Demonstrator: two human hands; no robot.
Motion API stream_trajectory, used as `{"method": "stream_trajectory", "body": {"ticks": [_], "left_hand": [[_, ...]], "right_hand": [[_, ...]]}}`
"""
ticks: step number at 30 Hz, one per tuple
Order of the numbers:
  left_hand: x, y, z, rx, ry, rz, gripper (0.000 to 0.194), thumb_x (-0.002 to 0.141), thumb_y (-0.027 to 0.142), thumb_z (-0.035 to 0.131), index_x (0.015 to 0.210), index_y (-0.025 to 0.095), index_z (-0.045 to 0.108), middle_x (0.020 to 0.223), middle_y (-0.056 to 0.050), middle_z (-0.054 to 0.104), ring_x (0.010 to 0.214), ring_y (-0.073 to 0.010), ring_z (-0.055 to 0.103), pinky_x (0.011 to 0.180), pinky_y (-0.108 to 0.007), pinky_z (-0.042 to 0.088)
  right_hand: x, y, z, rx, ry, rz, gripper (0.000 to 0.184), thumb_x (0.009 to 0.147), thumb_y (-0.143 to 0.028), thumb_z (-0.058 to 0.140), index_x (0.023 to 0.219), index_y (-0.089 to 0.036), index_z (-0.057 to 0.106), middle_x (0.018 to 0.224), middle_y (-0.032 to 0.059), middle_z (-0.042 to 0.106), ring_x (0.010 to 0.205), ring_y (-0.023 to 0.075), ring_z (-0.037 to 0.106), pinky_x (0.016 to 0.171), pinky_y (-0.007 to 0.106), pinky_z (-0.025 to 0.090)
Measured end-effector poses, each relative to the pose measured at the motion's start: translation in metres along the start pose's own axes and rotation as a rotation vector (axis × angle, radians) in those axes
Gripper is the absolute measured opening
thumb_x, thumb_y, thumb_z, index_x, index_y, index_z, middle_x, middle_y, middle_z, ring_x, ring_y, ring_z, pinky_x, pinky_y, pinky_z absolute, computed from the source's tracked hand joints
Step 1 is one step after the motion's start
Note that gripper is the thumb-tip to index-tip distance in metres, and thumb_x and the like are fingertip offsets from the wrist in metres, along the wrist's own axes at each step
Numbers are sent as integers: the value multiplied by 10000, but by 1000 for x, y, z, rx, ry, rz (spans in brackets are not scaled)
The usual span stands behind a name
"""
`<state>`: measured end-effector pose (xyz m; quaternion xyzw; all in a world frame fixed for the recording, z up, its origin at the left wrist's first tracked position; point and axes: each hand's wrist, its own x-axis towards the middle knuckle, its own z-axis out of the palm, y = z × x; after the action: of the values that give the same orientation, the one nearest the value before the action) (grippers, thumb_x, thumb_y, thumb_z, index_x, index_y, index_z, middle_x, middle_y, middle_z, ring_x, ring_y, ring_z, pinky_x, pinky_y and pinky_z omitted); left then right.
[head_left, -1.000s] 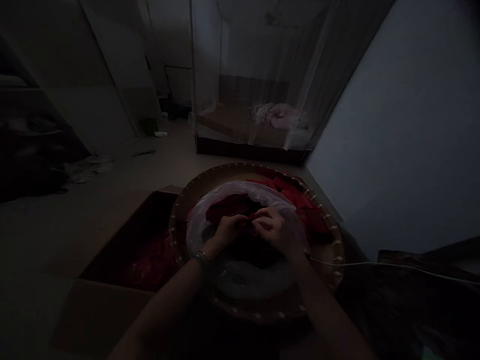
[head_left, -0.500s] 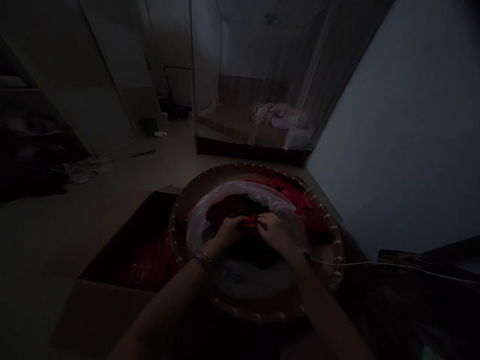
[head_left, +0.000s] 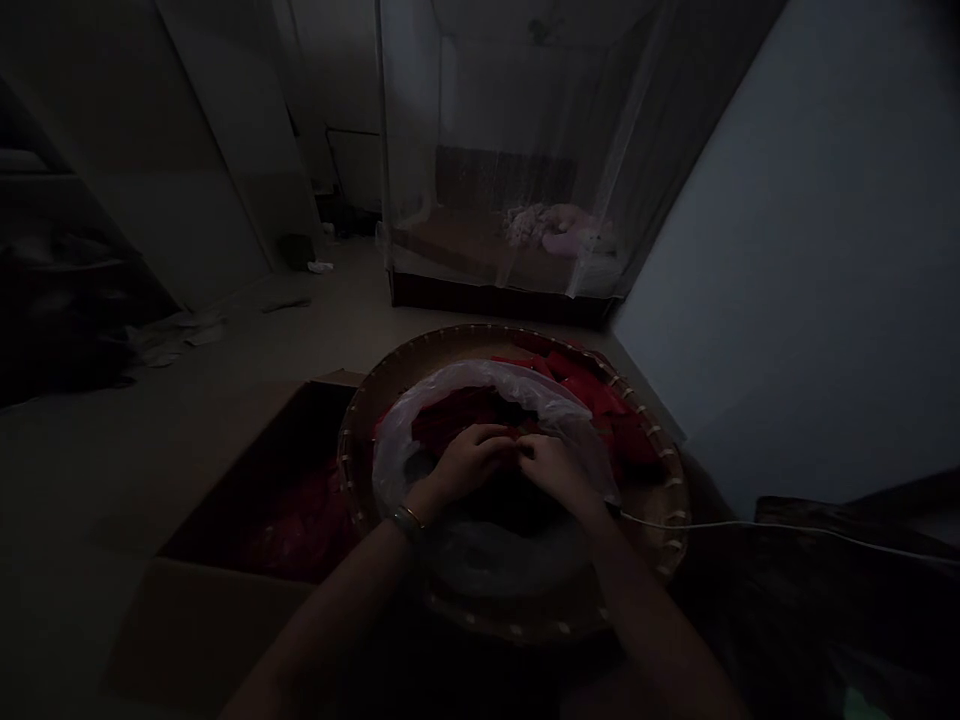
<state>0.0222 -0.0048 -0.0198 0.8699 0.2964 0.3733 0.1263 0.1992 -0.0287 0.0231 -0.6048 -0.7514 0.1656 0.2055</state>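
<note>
Head view. At the middle of the basket (head_left: 424, 362), inside an open plastic bag (head_left: 394, 435), the left hand (head_left: 469, 462) and right hand (head_left: 555, 468) meet. Each grip is narrow, apparently pinching one small red piece (head_left: 513, 458) between them; both hands are about equally near. Its long axis is too dark to tell. Red packets (head_left: 592, 388) lie at the basket's far right.

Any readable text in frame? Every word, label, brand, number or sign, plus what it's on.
None readable.
Red pieces, bag, tray, box: no legible lettering; too dark to tell whether any carry print.
</note>
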Motion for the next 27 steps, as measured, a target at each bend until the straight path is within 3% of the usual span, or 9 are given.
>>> {"method": "stream_trajectory", "body": {"ticks": [3,7,13,21,27], "left_hand": [[1,1,-3,120,-24,2,193,827,201,558,1012,208,614,1068,-75,623,964,-199,551,856,-363,451],[2,5,-8,180,3,-63,225,791,218,593,1016,199,591,1051,-67,617,941,-202,532,824,-336,448],[0,7,-9,143,1,-116,283,774,245,606,1048,200,549,1055,-59,614,970,-198,553,832,-318,459],[-2,8,-10,138,14,-129,261,805,232,551,1062,189,539,1017,-63,633,923,-196,586,808,-316,467],[-2,8,-9,121,67,-188,243,827,241,531,1065,197,544,1024,-71,639,926,-192,602,811,-316,480]], "right_hand": [[2,6,2,80,-39,-37,214,810,-215,490,762,-212,699,751,38,712,681,160,629,586,234,374],[3,4,-2,151,-43,-28,191,793,-227,519,791,-207,709,800,37,722,735,181,648,644,255,420],[-3,-12,-9,74,84,9,154,726,-173,591,808,-227,710,874,34,721,779,189,651,699,272,455],[1,-4,8,82,169,-147,149,787,-191,543,850,-191,678,889,67,685,846,186,622,779,292,456],[-2,-10,0,144,280,-108,116,758,-205,551,797,-196,660,808,34,691,719,165,627,696,272,468]]}}
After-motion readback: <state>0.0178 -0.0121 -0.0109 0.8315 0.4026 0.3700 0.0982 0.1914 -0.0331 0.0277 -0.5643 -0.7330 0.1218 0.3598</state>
